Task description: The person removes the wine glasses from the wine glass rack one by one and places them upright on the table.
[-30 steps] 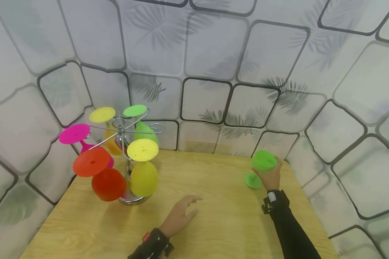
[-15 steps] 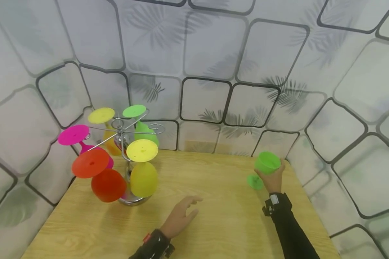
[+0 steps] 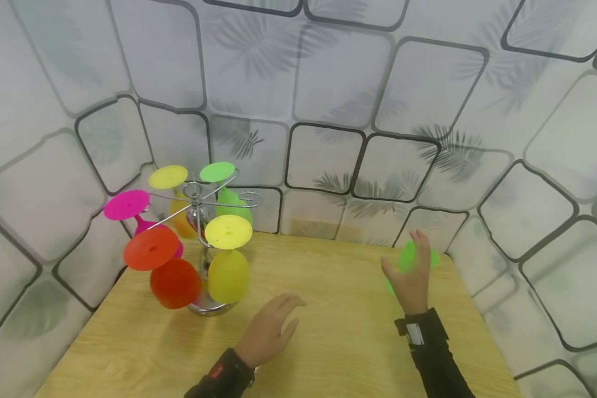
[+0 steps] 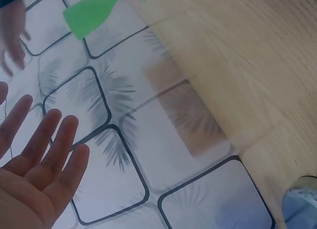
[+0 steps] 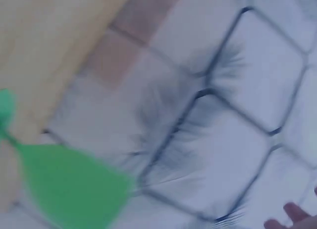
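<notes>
A green goblet (image 3: 406, 256) stands upright on the wooden table near the back right corner, partly hidden behind my right hand (image 3: 412, 279). That hand is raised with fingers spread and holds nothing. In the right wrist view the goblet (image 5: 74, 189) is well apart from the fingertips (image 5: 296, 215). My left hand (image 3: 268, 331) hovers over the middle front of the table, palm facing right, fingers extended and holding nothing. On the left, a chrome rack (image 3: 195, 205) carries upside-down goblets, among them a red one (image 3: 175, 283), a yellow one (image 3: 228, 276) and a pink one (image 3: 127, 205).
Patterned wall covering (image 3: 323, 160) borders the table (image 3: 328, 287) at the back and both sides. The rack's round base (image 3: 213, 307) rests on the left part of the table. One curled arm (image 3: 251, 200) of the rack points right without a goblet.
My right hand has let go of the green goblet's bowl, opened and pulled back a little toward me. The left hand stays in nearly the same place. The head view has shifted slightly left.
</notes>
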{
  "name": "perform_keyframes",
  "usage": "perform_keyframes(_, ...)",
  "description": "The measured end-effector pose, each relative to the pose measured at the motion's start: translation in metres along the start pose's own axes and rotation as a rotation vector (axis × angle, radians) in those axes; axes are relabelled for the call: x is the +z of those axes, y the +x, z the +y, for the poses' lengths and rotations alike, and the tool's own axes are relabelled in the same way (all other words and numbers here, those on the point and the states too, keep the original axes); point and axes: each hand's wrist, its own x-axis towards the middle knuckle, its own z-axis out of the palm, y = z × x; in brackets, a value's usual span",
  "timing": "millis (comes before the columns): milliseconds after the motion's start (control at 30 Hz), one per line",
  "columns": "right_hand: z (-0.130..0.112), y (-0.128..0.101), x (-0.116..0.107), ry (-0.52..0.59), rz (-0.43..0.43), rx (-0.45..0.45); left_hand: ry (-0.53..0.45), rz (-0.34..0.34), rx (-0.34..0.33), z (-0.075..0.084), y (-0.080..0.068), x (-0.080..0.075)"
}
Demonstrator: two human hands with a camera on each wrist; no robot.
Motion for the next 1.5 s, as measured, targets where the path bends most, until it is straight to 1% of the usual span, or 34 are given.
perform_keyframes(67, -0.025, 0.01, 0.007, -0.01, -0.098, -0.17, 0.011, 0.018, 0.015, -0.001, -0.001, -0.002)
perform_keyframes(133, -0.057, 0.024, 0.014, -0.005, -0.246, -0.301, 0.014, 0.012, 0.004, -0.003, -0.002, -0.003)
perform_keyframes(200, -0.092, 0.039, 0.021, 0.035, -0.415, -0.435, 0.007, -0.011, -0.026, -0.006, -0.004, -0.001)
perform_keyframes(267, -0.125, 0.053, 0.03, 0.088, -0.575, -0.544, -0.011, -0.04, -0.06, -0.01, -0.006, 0.001)
perform_keyframes(333, -0.156, 0.066, 0.043, 0.112, -0.711, -0.644, -0.037, -0.071, -0.091, -0.014, -0.008, 0.004)
perform_keyframes(367, -0.17, 0.072, 0.05, 0.117, -0.777, -0.678, -0.055, -0.086, -0.107, -0.015, -0.009, 0.006)
perform_keyframes(433, -0.193, 0.08, 0.069, 0.089, -0.89, -0.721, -0.08, -0.105, -0.127, -0.018, -0.011, 0.009)
perform_keyframes(533, -0.215, 0.088, 0.097, 0.005, -1.045, -0.718, -0.11, -0.124, -0.148, -0.019, -0.014, 0.014)
perform_keyframes(600, -0.222, 0.09, 0.114, -0.047, -1.113, -0.699, -0.111, -0.134, -0.148, -0.019, -0.016, 0.017)
perform_keyframes(667, -0.225, 0.092, 0.126, -0.076, -1.163, -0.68, -0.111, -0.149, -0.146, -0.018, -0.018, 0.018)
perform_keyframes(733, -0.226, 0.093, 0.134, -0.091, -1.191, -0.667, -0.1, -0.16, -0.143, -0.017, -0.019, 0.018)
perform_keyframes(933, -0.227, 0.095, 0.144, -0.095, -1.229, -0.627, -0.087, -0.174, -0.156, -0.019, -0.021, 0.013)
perform_keyframes(1233, -0.229, 0.095, 0.143, -0.052, -1.197, -0.642, -0.071, -0.164, -0.149, -0.021, -0.022, 0.013)
perform_keyframes(1500, -0.239, 0.104, 0.138, -0.028, -1.164, -0.621, -0.091, -0.169, -0.178, -0.02, -0.021, 0.011)
